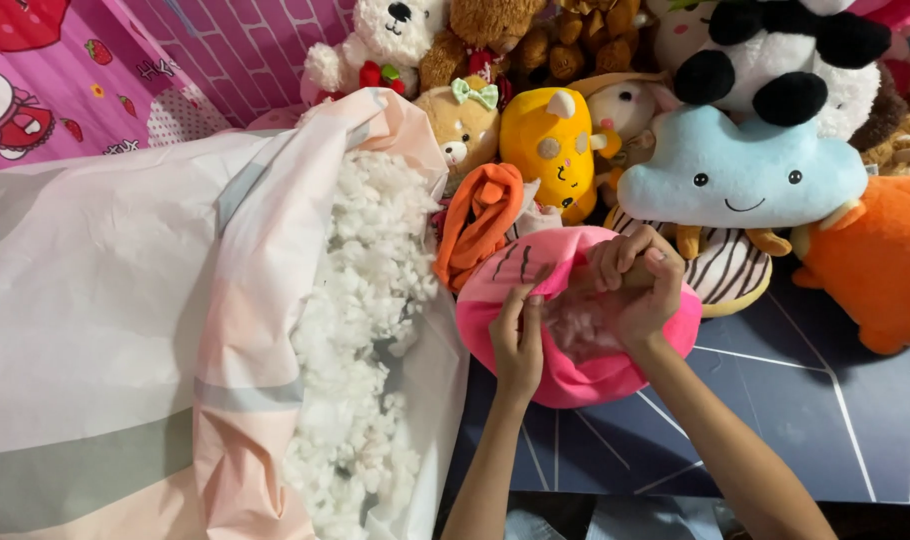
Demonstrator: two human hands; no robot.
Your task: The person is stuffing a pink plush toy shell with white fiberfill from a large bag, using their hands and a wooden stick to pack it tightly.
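A pink plush toy (575,380) lies in front of me with an opening in its fabric, white stuffing showing inside. My left hand (517,340) pinches the left edge of that opening. My right hand (635,285) is curled over the upper right edge, fingers pushed into the opening against the stuffing. To the left, a large pale fabric sack (125,330) with pink, white and grey stripes lies open, and loose white fibre stuffing (365,310) spills from its mouth.
A pile of plush toys fills the back: a light blue cloud (740,175), a yellow toy (550,145), a panda (785,60), an orange toy (875,260), an orange cloth piece (475,220). Dark blue mat (805,400) lies under my arms. Pink patterned wall (95,70) at left.
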